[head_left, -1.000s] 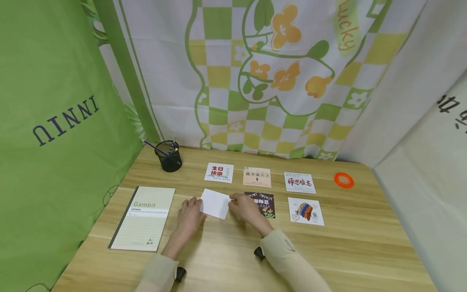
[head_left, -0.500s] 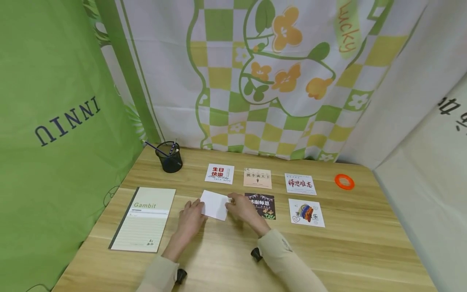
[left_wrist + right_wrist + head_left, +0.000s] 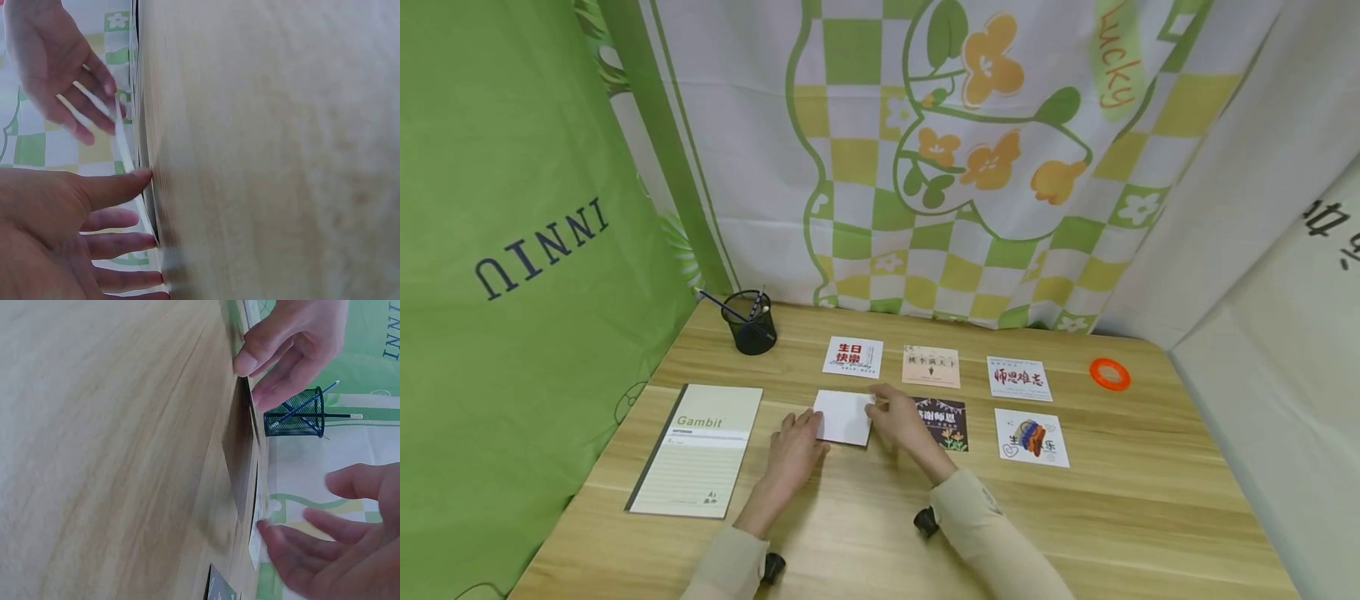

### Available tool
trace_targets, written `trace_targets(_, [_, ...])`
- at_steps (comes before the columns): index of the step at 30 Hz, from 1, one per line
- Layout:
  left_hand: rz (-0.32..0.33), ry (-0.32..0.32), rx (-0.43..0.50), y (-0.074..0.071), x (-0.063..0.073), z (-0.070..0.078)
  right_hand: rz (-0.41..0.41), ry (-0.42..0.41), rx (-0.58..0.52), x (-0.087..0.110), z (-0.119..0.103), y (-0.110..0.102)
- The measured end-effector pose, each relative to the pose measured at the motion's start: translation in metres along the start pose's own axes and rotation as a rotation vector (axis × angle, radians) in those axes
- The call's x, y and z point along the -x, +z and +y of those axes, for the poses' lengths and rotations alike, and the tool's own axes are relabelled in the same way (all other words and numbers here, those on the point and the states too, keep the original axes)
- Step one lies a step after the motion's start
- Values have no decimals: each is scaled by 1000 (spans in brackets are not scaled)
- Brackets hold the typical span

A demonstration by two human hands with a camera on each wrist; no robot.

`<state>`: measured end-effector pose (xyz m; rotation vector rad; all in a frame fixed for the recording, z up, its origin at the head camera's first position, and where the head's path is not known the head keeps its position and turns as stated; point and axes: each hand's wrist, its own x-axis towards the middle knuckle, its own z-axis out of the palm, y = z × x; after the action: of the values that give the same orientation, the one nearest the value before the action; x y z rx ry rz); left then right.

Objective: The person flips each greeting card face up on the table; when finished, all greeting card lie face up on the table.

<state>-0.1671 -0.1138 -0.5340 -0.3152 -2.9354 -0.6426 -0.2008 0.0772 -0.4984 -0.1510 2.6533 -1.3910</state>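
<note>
A small blank white card (image 3: 843, 418) lies between my two hands, close over the wooden table. My left hand (image 3: 795, 451) pinches its left edge, with the thumb (image 3: 119, 189) on the near side and the fingertips at the tabletop. At the card's right edge, my right hand (image 3: 901, 419) has its fingers spread and its thumb apart from them, as the right wrist view shows. Just beyond that hand, and partly hidden by it, lies a dark card with flowers (image 3: 951, 429).
Printed cards lie behind and to the right: a red-lettered one (image 3: 853, 357), a peach one (image 3: 931, 367) and several white ones, including a hat-print card (image 3: 1032, 437). A notebook (image 3: 695, 450) is at left, a black mesh pen cup (image 3: 751, 329) back left, an orange ring (image 3: 1109, 374) far right.
The white card has turned from a slant to nearly straight. My right hand's fingers have loosened and spread at its right edge, while the left hand stays on the left edge.
</note>
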Motion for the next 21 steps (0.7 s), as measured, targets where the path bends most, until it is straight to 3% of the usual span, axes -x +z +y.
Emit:
trace_targets(6, [5,3,6,-1,0,0,24,-67,-131,1,-2,-3])
trace_targets(10, [48,25,1,0,-1,0,11,-65,-190,1,-1,-2])
trace_targets(14, [97,65,-13,1,-2,-1,28,-88,-176,2,0,-1])
trace_targets(21, [122,112,-1,1,1,-2,84,-164,-106,3,5,0])
